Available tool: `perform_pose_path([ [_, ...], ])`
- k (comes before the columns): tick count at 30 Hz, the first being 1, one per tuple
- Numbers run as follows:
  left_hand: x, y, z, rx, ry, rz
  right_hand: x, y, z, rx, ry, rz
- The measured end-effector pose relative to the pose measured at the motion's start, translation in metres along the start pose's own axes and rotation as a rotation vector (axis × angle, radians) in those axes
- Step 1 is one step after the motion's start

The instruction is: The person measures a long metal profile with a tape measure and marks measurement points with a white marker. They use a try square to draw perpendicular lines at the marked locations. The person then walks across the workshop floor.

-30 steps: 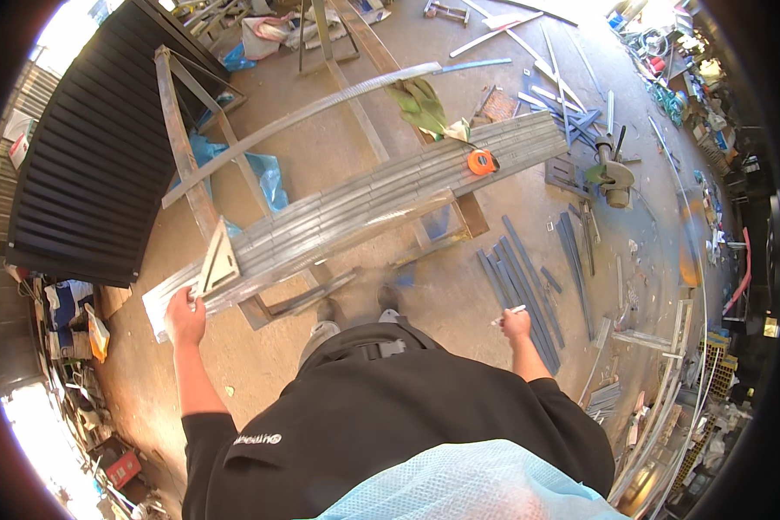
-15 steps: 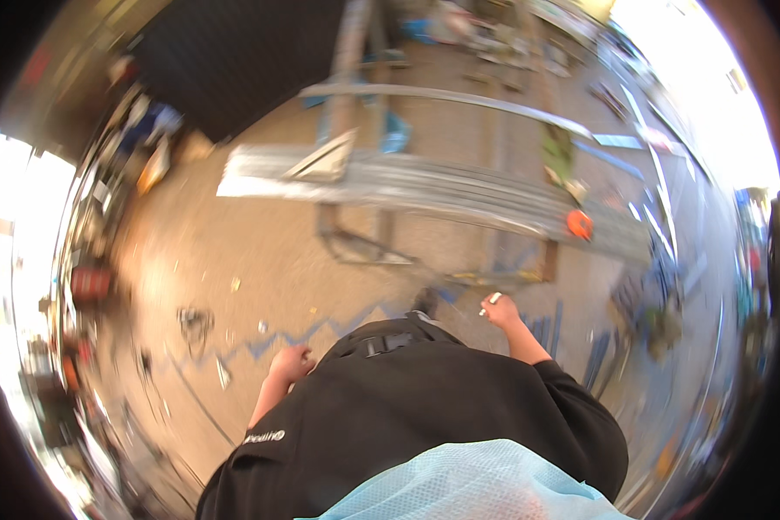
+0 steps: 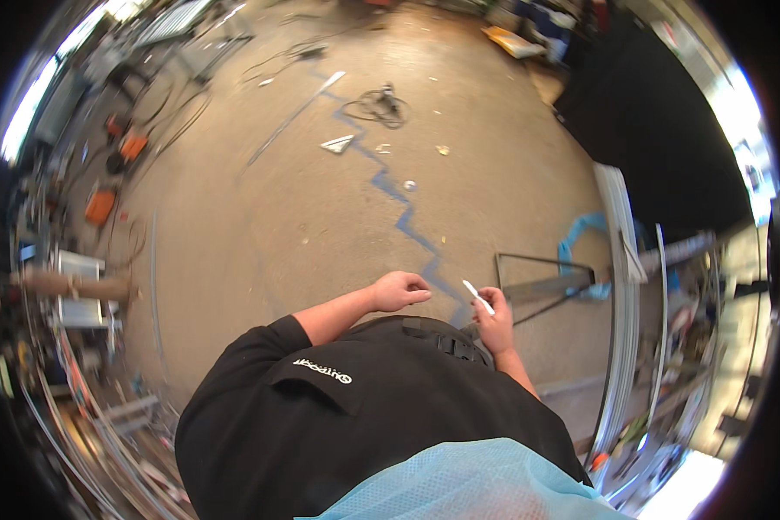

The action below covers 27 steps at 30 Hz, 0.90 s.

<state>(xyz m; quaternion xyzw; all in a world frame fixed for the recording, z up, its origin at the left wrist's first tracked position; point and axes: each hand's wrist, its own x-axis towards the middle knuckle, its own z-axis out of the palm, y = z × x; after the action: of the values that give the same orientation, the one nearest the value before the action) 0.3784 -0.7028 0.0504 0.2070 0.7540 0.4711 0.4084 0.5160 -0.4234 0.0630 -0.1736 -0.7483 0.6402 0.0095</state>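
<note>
My right hand [image 3: 496, 331] is closed around a slim white marker [image 3: 478, 298], which sticks out up and to the left between the fingers. My left hand [image 3: 399, 292] hovers in front of my waist, its fingers loosely bent, a gap between them and the thumb, nothing held. Below both hands lies the brown concrete floor [image 3: 303, 225], marked by a blue zigzag line [image 3: 412, 228] that runs away from me. Close beyond my right hand stands a dark metal trestle frame [image 3: 546, 286].
On the right, long grey metal profiles [image 3: 620, 286] lie beside a large black panel [image 3: 659, 130]. A coiled cable [image 3: 381, 107], a white triangular piece [image 3: 338, 144] and a thin rod [image 3: 295, 120] lie on the floor. Orange tools [image 3: 100, 206] and cables are at left.
My view has swung left, so the metal profiles moved from ahead to my right side. My hands have come closer together; the white marker stays in my right hand.
</note>
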Motion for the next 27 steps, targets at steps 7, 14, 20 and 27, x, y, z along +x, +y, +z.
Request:
perform_pose_path([
  [7, -0.076, -0.035, -0.051, -0.974, 0.258, -0.094, 0.055, -0.114, 0.167, -0.353, -0.721, -0.429],
  [14, -0.134, -0.109, -0.109, -1.034, 0.897, 0.060, 0.116, -0.098, 0.265, -0.263, -0.985, -0.252],
  [20, -0.210, -0.161, -0.214, -1.017, 1.345, 0.192, 0.227, -0.023, 0.290, -0.620, -1.010, -0.014],
  [27, -0.283, -0.185, -0.320, -0.807, 1.593, -0.007, 0.347, -0.043, 0.345, -0.555, -1.060, 0.313],
])
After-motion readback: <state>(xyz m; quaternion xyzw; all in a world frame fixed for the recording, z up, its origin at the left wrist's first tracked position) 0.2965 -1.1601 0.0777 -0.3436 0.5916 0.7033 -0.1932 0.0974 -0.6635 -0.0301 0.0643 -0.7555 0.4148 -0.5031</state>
